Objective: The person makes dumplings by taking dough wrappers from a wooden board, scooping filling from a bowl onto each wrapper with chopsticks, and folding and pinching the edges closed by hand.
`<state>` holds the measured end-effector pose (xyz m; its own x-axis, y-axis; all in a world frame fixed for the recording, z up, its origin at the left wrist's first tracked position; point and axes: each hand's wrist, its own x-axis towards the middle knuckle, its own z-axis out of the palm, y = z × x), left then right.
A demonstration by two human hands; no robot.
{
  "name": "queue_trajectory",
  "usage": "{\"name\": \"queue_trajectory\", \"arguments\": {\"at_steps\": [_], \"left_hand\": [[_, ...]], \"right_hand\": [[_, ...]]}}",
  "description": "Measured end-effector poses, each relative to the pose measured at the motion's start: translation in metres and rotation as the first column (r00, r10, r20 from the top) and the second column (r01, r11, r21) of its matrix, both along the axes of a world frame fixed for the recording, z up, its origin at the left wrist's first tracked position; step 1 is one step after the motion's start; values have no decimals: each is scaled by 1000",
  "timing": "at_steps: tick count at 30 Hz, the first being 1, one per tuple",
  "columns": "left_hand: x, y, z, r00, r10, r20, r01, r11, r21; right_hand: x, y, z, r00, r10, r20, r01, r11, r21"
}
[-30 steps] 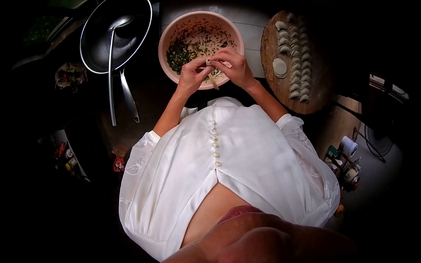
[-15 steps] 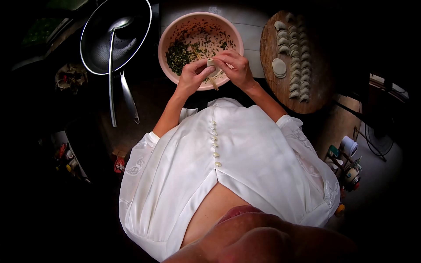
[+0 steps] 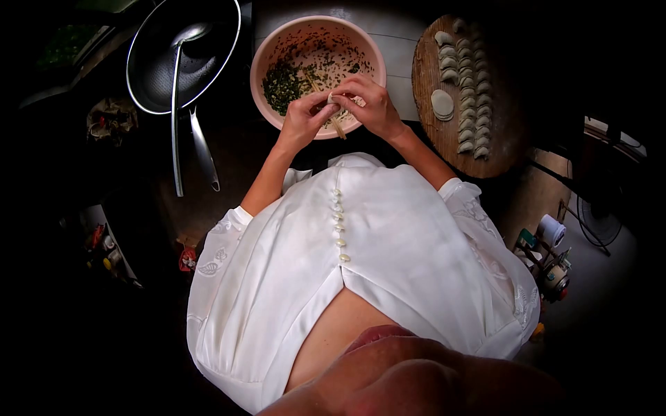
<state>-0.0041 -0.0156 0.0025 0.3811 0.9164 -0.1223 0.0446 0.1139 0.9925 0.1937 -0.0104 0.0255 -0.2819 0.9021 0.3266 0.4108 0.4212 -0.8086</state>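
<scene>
Dim scene with edges sunk in black; the white blouse looks brightest, the ladle glints, the pink bowl is softly lit, and the wooden board fades rightward into shadow

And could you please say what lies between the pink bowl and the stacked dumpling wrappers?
The head view shows pale tiles, then the edge of the wooden board, between the pink bowl and dumpling wrappers.

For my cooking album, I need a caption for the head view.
Left hand and right hand pinch pale dough over a pink bowl of filling, beside a board of dumplings.
</scene>
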Motion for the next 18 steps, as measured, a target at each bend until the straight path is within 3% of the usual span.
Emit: {"name": "queue_trajectory", "arguments": {"at_steps": [2,9,11,18], "left_hand": [[-1,0,-3,1000,8,12,-8,1000,-8],[-4,2,0,997,-63,-40,65,997,34],[-4,0,-5,997,-56,56,61,995,-83],[-5,-1,-4,999,-36,41,40,994,-102]], "right_hand": [[0,0,3,991,-29,-133,-1,976,-218],[1,-1,2,997,3,-71,-9,996,-94],[0,-3,-4,999,-50,-14,51,996,70],[0,-2,-5,994,-49,-97,49,999,1]]}}
